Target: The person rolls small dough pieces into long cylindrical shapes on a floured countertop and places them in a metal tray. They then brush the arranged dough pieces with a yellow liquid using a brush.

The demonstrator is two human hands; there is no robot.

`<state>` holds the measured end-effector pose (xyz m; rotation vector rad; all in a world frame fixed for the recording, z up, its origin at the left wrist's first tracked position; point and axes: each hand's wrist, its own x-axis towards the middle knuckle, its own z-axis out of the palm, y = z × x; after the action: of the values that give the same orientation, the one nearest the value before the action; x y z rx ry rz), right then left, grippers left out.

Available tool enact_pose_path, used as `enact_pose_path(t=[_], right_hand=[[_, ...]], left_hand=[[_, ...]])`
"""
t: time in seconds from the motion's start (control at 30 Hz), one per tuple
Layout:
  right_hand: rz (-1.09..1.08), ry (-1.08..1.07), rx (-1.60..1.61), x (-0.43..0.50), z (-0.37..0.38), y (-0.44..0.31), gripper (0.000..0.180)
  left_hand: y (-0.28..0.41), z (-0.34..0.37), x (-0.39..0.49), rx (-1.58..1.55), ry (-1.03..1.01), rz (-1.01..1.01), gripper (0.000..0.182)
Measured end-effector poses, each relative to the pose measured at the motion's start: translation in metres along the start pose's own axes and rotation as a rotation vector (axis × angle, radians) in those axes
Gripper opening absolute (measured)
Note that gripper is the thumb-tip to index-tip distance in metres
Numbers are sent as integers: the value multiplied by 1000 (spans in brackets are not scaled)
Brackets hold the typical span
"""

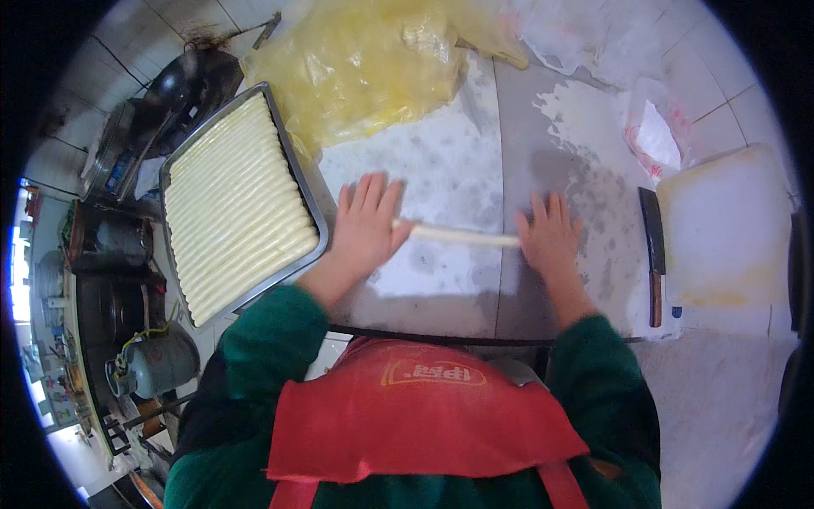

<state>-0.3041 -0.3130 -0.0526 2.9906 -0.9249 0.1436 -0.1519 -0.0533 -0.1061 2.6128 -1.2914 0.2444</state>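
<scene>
A thin strip of pale dough (464, 236) lies across the work table, running between my two hands. My left hand (369, 219) is palm down over its left end, fingers spread apart. Over the right end my right hand (548, 229) rests flat, slightly blurred, with its fingers also apart. Both palms press on the dough without gripping it, and they hide its ends. To the left, a metal tray (278, 270) holds many dough strips (235, 210) laid side by side in a close row.
Crumpled yellow plastic sheeting (369, 70) covers the table's back. At right, a cleaver (652, 248) lies beside a white cutting board (728, 223), below an opened plastic bag (658, 133). A wok (184, 83) stands behind the tray; a gas cylinder (162, 362) is at lower left.
</scene>
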Motion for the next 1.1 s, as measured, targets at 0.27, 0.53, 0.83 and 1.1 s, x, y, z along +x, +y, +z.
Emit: enact_pose_path(t=[0.27, 0.53, 0.83, 1.1], right_hand=[[-536, -29, 311, -49, -6, -71, 57], [-453, -20, 273, -8, 2, -68, 69], [-316, 78, 184, -24, 13, -55, 65], [-276, 100, 187, -4, 19, 21, 56]], left_hand=[[39, -104, -34, -2, -496, 173, 78], [80, -36, 32, -323, -188, 211, 76], [79, -41, 24, -30, -33, 196, 76], [29, -55, -9, 23, -18, -21, 68]])
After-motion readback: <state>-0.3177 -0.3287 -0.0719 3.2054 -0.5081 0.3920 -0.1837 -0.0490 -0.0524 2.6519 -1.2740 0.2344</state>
